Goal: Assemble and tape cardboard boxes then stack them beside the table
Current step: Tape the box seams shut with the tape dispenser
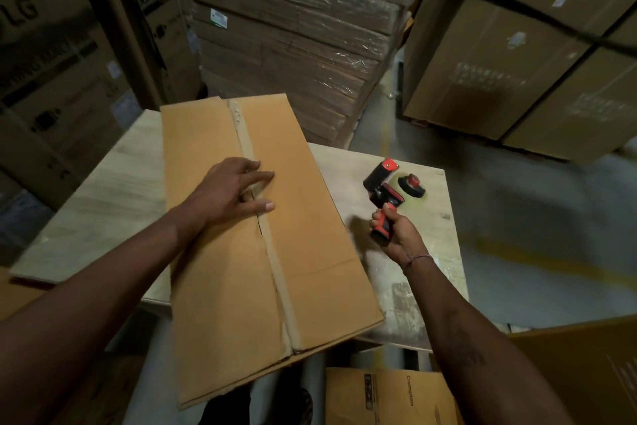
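Now we are at the taping step. The box [262, 235] lies on the table [100, 190], long side running from 12 to 6 o'clock, near end hanging over the table edge toward us. A strip of tape [275, 269] runs along the middle seam; at the far end it looks wrinkled.

Our left hand [231, 190] rests on the box top at the seam, approx. the middle, fingers spread and mostly straight, pressing the flaps flat. It holds nothing. Our right hand [396, 231] is at 3 o'clock from the box, w/ fingers curled tight round the red-black handle of the tape gun [382, 193], which is lifted a little above the table. We cannot tell if tape is loaded on it. Just beside the tape gun, at 1 o'clock of it, lies a small round black-red part [412, 185] on the table.

We judge the seam is already covered, so the next move is probably to put down the tape gun, then lift the box w/ both hands and carry it to the stack beside the table. If the far end is loose, it needs a rub first. Other cartons [293, 28] stand at 12 o'clock, behind the table.
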`<action>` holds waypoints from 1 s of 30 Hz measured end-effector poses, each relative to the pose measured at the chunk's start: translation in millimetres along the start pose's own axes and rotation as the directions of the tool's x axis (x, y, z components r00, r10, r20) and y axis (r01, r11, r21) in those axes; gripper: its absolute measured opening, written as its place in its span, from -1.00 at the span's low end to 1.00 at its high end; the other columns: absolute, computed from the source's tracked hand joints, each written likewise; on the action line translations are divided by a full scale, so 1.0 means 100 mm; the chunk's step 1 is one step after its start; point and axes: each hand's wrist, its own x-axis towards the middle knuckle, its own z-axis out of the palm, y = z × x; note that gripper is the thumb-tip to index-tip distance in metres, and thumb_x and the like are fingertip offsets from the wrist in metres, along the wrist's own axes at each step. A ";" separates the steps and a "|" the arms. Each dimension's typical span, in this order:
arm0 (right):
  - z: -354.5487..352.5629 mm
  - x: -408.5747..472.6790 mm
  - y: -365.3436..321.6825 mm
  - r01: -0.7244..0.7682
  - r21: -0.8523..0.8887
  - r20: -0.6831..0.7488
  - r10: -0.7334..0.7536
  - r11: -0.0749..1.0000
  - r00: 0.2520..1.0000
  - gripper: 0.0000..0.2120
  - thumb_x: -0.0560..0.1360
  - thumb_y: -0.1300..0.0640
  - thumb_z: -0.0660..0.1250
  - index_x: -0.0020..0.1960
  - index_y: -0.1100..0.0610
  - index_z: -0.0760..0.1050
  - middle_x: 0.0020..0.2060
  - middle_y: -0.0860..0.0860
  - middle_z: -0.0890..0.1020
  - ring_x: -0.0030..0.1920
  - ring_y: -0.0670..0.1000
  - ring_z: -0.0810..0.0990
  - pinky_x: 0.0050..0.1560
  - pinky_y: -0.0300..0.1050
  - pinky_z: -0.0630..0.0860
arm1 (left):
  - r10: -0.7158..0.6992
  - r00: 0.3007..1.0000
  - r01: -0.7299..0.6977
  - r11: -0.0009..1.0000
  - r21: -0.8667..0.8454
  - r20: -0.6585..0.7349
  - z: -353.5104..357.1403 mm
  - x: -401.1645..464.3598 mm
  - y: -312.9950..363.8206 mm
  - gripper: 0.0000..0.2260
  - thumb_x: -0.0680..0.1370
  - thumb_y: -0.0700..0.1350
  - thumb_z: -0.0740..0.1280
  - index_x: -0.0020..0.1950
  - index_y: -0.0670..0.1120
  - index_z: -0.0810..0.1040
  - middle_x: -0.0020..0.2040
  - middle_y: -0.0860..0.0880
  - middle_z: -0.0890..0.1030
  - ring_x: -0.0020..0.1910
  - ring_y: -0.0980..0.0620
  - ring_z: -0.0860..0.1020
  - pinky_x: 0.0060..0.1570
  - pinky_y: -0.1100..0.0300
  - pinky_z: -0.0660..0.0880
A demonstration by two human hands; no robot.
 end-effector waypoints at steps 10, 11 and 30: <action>1.52 -0.32 -0.30 0.131 -0.143 0.343 -0.075 0.981 0.936 -0.88 0.69 0.13 0.26 0.12 0.19 0.45 -0.20 0.07 0.54 -0.32 0.00 0.55 -0.27 -0.13 0.54 | -0.035 0.999 0.038 0.930 -0.365 0.016 -0.16 0.18 -0.16 -0.40 0.39 0.35 0.52 0.39 0.21 0.55 0.39 0.15 0.35 0.38 0.17 0.33 0.35 0.14 0.37; 1.67 -0.33 -0.29 0.137 -0.156 0.357 -0.074 0.978 0.931 -0.88 0.68 0.13 0.28 0.13 0.18 0.45 -0.20 0.07 0.55 -0.31 0.00 0.55 -0.26 -0.13 0.52 | -0.048 0.999 0.045 0.914 -0.403 0.002 -0.19 0.22 -0.19 -0.44 0.41 0.31 0.54 0.36 0.19 0.58 0.35 0.16 0.40 0.34 0.18 0.40 0.35 0.13 0.42; 3.20 0.24 0.34 0.464 -0.543 0.349 -0.315 0.700 0.883 -0.88 0.69 0.18 0.29 0.23 0.08 0.46 -0.24 0.00 0.57 -0.36 -0.10 0.54 -0.33 -0.17 0.48 | -0.486 0.867 0.105 0.389 -0.915 -0.107 -0.46 1.09 -1.06 -0.64 0.57 -0.12 0.40 0.37 -0.10 0.56 0.17 -0.10 0.71 0.19 0.01 0.66 0.30 0.04 0.56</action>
